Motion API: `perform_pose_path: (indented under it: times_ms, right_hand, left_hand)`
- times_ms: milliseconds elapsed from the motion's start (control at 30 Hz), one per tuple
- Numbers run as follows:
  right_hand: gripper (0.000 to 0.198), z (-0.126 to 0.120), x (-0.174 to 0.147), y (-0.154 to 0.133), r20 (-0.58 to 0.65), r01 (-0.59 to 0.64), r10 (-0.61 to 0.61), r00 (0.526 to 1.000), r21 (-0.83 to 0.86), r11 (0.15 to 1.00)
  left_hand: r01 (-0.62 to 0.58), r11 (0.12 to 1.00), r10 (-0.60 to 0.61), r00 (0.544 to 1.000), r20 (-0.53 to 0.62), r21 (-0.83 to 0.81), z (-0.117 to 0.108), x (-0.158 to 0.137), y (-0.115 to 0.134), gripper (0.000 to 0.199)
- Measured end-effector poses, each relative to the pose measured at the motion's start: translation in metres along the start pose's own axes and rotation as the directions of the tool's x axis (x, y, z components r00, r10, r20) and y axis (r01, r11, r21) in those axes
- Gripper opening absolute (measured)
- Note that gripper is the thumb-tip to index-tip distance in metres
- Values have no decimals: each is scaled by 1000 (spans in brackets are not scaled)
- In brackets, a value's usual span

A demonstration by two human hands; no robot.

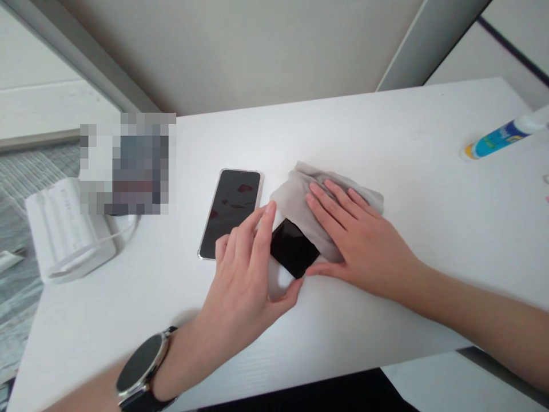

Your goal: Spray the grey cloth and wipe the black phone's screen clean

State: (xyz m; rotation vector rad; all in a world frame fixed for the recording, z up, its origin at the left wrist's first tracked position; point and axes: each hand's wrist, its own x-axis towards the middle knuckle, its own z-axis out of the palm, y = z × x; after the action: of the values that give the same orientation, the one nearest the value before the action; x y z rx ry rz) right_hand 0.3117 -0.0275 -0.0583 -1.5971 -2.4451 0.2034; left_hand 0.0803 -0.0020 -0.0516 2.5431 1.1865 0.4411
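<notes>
Fingers point(338, 197) press grey cloth point(300, 194) onto black phone point(294, 249) (left hand point(244, 274) steadying).

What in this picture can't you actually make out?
Head view, the only one:
- Black phone: mostly covered by the grey cloth and right hand; the left hand hides its near edge.
- Thing left of the second phone: pixelated blur, unreadable.
- Blue tube: cut by the right edge; label too small.
- White device: markings too faint.
- Watch: face dark.
</notes>
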Motion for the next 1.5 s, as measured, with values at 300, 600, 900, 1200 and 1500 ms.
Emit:
perform_pose_path:
  times_ms: [300, 600, 900, 1200, 1500]
  right_hand:
    - [72, -12, -1, -9, 124, 454, -502, 856, 284, 844]
    - [106, -12, -4, 23, 55, 141, -142, 988, 9, 990]
    - [100, -6, -6, 9, 98, 228, -228, 969, 19, 974]
    - [111, 3, -11, -14, 108, 387, -392, 914, 61, 920]
    - [127, 2, -5, -3, 12, 108, -109, 994, 17, 994]
  left_hand:
    - [-49, 998, 49, 999, 9, 31, -4, 0, 1, 115]
    - [-19, 1000, 19, 1000, 7, 15, -1, 1, 1, 114]
    - [-34, 999, 34, 999, 3, 31, -2, 1, 0, 115]
    - [-33, 999, 33, 999, 3, 37, -2, 0, 0, 114]
    - [-34, 999, 34, 999, -13, 13, 0, 1, 0, 116]
